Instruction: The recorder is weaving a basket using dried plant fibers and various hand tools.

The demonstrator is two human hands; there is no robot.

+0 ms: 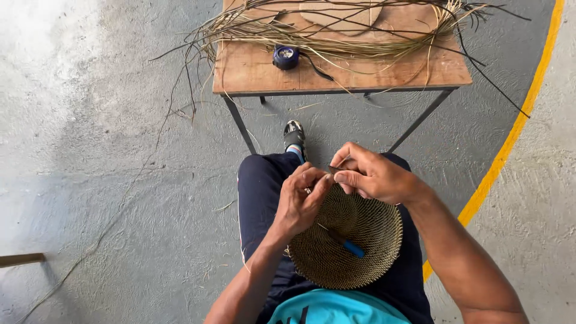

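A round coiled woven disc (354,240), tan and dark, rests on my lap over dark trousers. My left hand (300,201) grips its far rim, fingers curled over the edge. My right hand (372,175) pinches a thin dark strand at that same rim, thumb and fingers closed close to the left fingertips. A blue-handled pointed tool (347,243) lies on the disc's face. My foot in a sandal (293,137) shows beyond my knee.
A small wooden table (252,69) on thin metal legs stands ahead, covered with long dry fibres (336,30) and a wooden board. A small blue round container (286,56) sits on it. Grey concrete floor, yellow painted line (510,144) at right, loose strands at left.
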